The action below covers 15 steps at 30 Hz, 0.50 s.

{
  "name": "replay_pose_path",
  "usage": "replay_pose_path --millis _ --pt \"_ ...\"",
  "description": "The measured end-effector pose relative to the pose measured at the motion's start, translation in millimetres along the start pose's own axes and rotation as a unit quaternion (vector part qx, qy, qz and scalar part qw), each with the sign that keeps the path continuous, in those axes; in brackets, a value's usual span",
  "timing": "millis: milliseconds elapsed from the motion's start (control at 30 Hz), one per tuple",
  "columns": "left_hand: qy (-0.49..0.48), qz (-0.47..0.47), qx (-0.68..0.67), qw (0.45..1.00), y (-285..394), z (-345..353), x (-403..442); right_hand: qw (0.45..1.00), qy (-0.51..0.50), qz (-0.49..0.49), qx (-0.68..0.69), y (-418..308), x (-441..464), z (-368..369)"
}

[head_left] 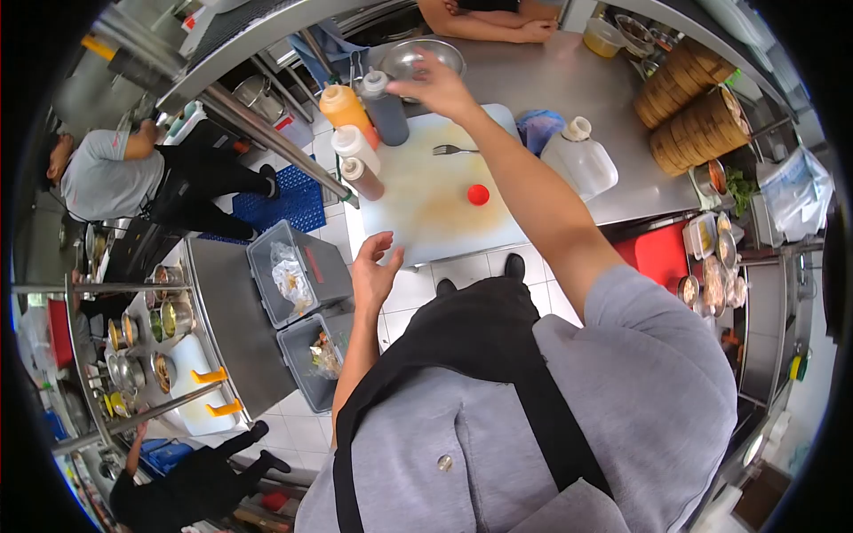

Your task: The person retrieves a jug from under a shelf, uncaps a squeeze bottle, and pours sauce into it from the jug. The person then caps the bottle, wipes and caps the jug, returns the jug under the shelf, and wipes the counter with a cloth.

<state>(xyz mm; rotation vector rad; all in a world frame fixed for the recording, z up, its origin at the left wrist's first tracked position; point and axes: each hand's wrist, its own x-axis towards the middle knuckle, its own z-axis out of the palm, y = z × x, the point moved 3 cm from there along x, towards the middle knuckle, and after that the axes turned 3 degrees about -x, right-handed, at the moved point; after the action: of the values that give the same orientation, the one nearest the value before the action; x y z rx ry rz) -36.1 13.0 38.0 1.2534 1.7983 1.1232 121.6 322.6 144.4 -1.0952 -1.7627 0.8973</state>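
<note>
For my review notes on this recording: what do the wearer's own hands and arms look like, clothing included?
The left hand and right hand are both bare, with no gloves, and no watch shows on either wrist. A short, plain grey sleeve covers the right upper arm; the left sleeve can't be made out. The shirt is grey, under a black apron.

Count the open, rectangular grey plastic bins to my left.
2. One bin, holding crumpled clear plastic, is left of the white cutting board; the other bin, holding mixed scraps, is below it in view. More may be hidden.
</note>
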Motion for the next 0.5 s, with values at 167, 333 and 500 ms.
replay_pose_path --millis 167,333,500 --pt "-0.066 0.069 -0.014 0.995 24.5 47.0 25.0 0.971 0.121 0.177 0.101 67.2 -117.2 -58.3" --pt "-0.151 0.16 0.084 0.972 63.8 113.2 53.1 0.983 0.081 0.157 -0.049 67.7 -243.5 -73.2" --pt "-0.06 0.253 0.205 0.944 98.5 163.5 64.7 0.987 0.127 0.079 0.061 16.9 -280.3 -136.1"
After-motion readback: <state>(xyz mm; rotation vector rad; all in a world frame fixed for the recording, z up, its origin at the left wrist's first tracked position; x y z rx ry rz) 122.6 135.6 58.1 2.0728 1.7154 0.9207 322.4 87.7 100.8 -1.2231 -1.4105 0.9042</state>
